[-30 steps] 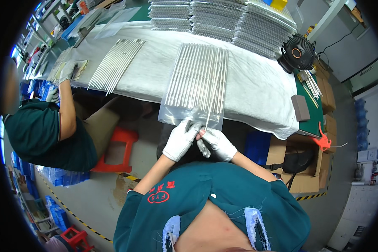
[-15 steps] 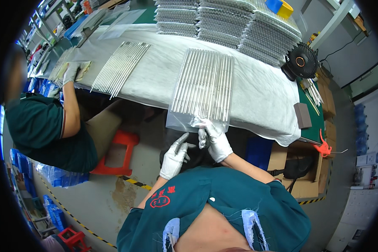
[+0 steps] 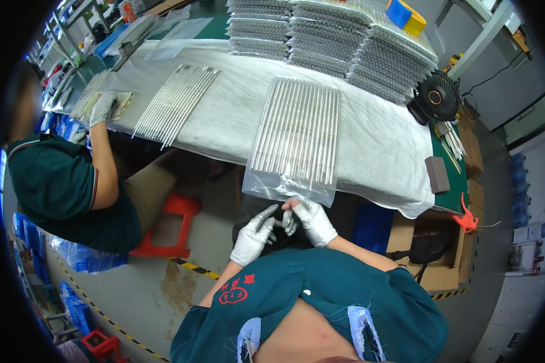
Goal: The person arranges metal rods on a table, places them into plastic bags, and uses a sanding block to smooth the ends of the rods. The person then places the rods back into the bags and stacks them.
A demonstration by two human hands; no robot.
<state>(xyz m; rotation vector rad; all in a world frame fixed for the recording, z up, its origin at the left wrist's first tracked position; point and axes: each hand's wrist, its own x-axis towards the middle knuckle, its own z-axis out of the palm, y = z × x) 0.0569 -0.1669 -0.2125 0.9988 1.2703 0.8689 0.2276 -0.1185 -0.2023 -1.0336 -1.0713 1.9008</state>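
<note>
A clear plastic bag [image 3: 260, 186] holding a row of silvery metal rods [image 3: 297, 130] lies on the white cloth, its near end hanging over the table edge. Just in front of that end, both my hands wear white gloves greyed at the fingers. My left hand [image 3: 254, 235] holds nothing visible, its fingers stretched toward the right. Close beside it, my right hand [image 3: 312, 221] has curled fingers drawn together, a bare fingertip showing. Whether something small sits in them is hidden. Neither hand appears to grip the bag.
More rods [image 3: 177, 104] lie to the left, near a co-worker's gloved hand [image 3: 103, 107]. Stacks of bubble-wrapped packs [image 3: 327, 39] stand at the back, with tape rolls [image 3: 407, 17] on top. A black fan [image 3: 435, 97], a grey block [image 3: 437, 174] and a red air gun [image 3: 466, 215] are at right.
My right hand has come off the bag's near end and drawn back toward me. My left hand has shifted slightly right, nearer to it. The bag stays on the table.
</note>
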